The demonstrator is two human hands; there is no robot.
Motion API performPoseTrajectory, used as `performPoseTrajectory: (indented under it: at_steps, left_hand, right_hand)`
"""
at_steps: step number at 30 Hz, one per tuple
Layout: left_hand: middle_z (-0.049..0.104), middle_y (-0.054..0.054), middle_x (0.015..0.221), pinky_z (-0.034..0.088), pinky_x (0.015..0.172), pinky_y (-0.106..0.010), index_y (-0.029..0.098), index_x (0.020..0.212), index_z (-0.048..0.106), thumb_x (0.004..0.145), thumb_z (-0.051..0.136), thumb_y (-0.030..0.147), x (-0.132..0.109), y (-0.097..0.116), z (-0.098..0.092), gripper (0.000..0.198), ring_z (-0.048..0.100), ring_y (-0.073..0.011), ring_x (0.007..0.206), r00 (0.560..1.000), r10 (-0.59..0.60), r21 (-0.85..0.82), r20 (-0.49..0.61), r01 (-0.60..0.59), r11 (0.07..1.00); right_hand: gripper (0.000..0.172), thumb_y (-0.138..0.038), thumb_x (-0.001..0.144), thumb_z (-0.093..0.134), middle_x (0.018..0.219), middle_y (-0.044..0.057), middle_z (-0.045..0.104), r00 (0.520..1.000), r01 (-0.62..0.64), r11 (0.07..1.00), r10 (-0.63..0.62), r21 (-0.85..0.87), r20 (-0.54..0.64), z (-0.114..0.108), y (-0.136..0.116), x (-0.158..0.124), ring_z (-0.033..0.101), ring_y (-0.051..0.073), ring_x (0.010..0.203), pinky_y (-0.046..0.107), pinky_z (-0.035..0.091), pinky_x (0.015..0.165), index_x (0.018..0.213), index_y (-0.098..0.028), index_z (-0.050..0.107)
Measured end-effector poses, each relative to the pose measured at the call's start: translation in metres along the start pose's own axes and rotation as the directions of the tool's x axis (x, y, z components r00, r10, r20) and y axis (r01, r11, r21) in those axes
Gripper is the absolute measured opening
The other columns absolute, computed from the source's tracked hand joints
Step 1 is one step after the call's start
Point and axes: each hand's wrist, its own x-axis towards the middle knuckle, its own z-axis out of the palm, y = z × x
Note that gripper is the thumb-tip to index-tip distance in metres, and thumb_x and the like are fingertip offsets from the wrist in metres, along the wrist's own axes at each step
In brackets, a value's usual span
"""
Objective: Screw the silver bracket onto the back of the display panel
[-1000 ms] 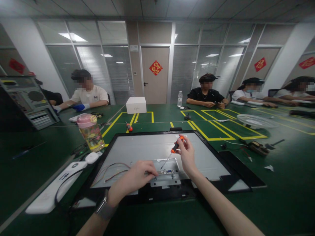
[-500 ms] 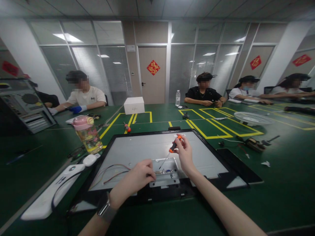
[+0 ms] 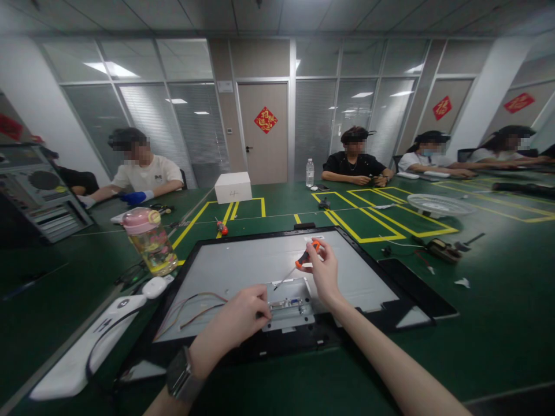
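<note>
A flat display panel (image 3: pixel 251 257) with a black frame lies in front of me, its grey metal back facing up. A metal bracket (image 3: pixel 288 325) with a strip of ports sits near its front edge. In my right hand (image 3: pixel 324 268) is a screwdriver (image 3: pixel 306 257) with an orange and black handle, tilted so its tip points down-left over the bracket's back left part. My left hand (image 3: pixel 247 312) is closed at the bracket's left edge; what its fingertips hold is hidden. Thin wires (image 3: pixel 191 300) lie on the panel left of that hand.
To the left stand a pink-lidded bottle (image 3: pixel 151 245), a white power strip (image 3: pixel 93 346) and an open computer case (image 3: pixel 43 190). A black phone-like slab (image 3: pixel 418 289) lies right of the panel. Further back are a white box (image 3: pixel 233 188), a red screwdriver (image 3: pixel 222 226) and several seated people.
The screwdriver's tip has shifted left and up, toward the back left corner of the bracket. My left hand stays at the bracket's left edge. The view has turned slightly.
</note>
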Motion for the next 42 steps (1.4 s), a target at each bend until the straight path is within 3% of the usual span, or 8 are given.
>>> performPoseTrajectory:
  at_steps: [4, 14, 18, 21, 23, 27, 31, 42]
  left_hand:
    - [0.058, 0.000, 0.080, 0.042, 0.069, -0.020, 0.022, 0.072, 0.075, 0.080, 0.059, 0.011, 0.001, 0.001, -0.002, 0.021, 0.055, -0.0110, 0.071, 1.000, -0.023, -0.023, 0.014, 0.023, 0.999]
    - [0.061, 0.000, 0.079, 0.043, 0.069, -0.020, 0.020, 0.071, 0.073, 0.076, 0.061, 0.012, -0.001, 0.008, -0.014, 0.016, 0.058, -0.0118, 0.072, 0.996, -0.079, -0.134, 0.029, 0.082, 0.988]
    - [0.061, -0.001, 0.074, 0.042, 0.064, -0.020, 0.017, 0.073, 0.071, 0.074, 0.058, 0.010, 0.000, 0.003, -0.020, 0.015, 0.057, -0.0118, 0.068, 0.994, -0.086, -0.163, -0.071, 0.073, 0.984]
    - [0.063, -0.002, 0.078, 0.042, 0.068, -0.023, 0.018, 0.083, 0.068, 0.083, 0.052, 0.016, 0.000, 0.000, -0.022, 0.015, 0.058, -0.0142, 0.072, 0.966, -0.155, -0.056, -0.205, 0.146, 0.988]
    - [0.065, -0.004, 0.084, 0.043, 0.073, -0.025, 0.019, 0.088, 0.066, 0.088, 0.048, 0.020, 0.000, -0.002, -0.022, 0.018, 0.060, -0.0164, 0.079, 0.951, -0.206, 0.052, -0.232, 0.223, 0.973]
    - [0.066, -0.009, 0.093, 0.046, 0.077, -0.029, 0.018, 0.096, 0.066, 0.093, 0.041, 0.020, 0.001, -0.002, -0.019, 0.026, 0.064, -0.0209, 0.088, 0.934, -0.329, 0.242, -0.139, 0.354, 0.903]
    - [0.066, -0.012, 0.099, 0.048, 0.075, -0.032, 0.017, 0.105, 0.066, 0.094, 0.035, 0.015, 0.001, -0.001, -0.017, 0.032, 0.066, -0.0236, 0.089, 0.917, -0.398, 0.309, -0.033, 0.388, 0.868]
    - [0.065, -0.013, 0.100, 0.049, 0.076, -0.032, 0.017, 0.103, 0.066, 0.095, 0.037, 0.019, 0.000, 0.002, -0.018, 0.031, 0.066, -0.0237, 0.091, 0.919, -0.393, 0.283, -0.026, 0.383, 0.879]
  right_hand:
    - [0.047, -0.051, 0.071, 0.071, 0.074, -0.005, 0.051, 1.000, -0.004, 1.000, 0.003, -0.031, -0.016, -0.001, -0.001, 0.001, 0.064, 0.015, 0.053, 0.025, 0.054, 0.033, 0.103, -0.021, 0.055]
    - [0.054, -0.036, 0.061, 0.082, 0.071, -0.006, 0.058, 0.982, -0.153, 0.978, 0.135, 0.144, 0.129, 0.001, 0.001, 0.001, 0.067, 0.017, 0.064, 0.035, 0.063, 0.059, 0.106, -0.023, 0.053]
    - [0.052, -0.039, 0.071, 0.074, 0.076, -0.004, 0.059, 0.979, -0.044, 0.997, 0.031, 0.058, 0.204, 0.002, -0.001, -0.003, 0.065, 0.016, 0.063, 0.032, 0.061, 0.053, 0.115, -0.023, 0.052]
    - [0.049, -0.039, 0.076, 0.069, 0.080, -0.003, 0.056, 0.961, 0.096, 0.995, -0.082, -0.040, 0.266, 0.005, -0.004, -0.010, 0.061, 0.014, 0.059, 0.029, 0.059, 0.049, 0.120, -0.026, 0.051]
    - [0.048, -0.036, 0.077, 0.068, 0.083, -0.003, 0.055, 0.947, 0.158, 0.984, -0.127, -0.081, 0.296, 0.007, -0.005, -0.016, 0.058, 0.013, 0.061, 0.027, 0.058, 0.051, 0.121, -0.027, 0.052]
    - [0.045, -0.033, 0.077, 0.068, 0.086, -0.002, 0.055, 0.920, 0.226, 0.967, -0.171, -0.122, 0.352, 0.007, -0.003, -0.023, 0.058, 0.014, 0.070, 0.025, 0.057, 0.056, 0.120, -0.027, 0.054]
    - [0.045, -0.032, 0.079, 0.067, 0.087, -0.001, 0.055, 0.906, 0.235, 0.962, -0.165, -0.140, 0.389, 0.007, 0.000, -0.025, 0.058, 0.014, 0.070, 0.025, 0.058, 0.053, 0.121, -0.027, 0.054]
    - [0.041, -0.032, 0.075, 0.069, 0.081, -0.002, 0.056, 0.910, 0.232, 0.961, -0.161, -0.149, 0.382, 0.010, -0.007, -0.031, 0.060, 0.015, 0.066, 0.026, 0.059, 0.050, 0.114, -0.027, 0.058]
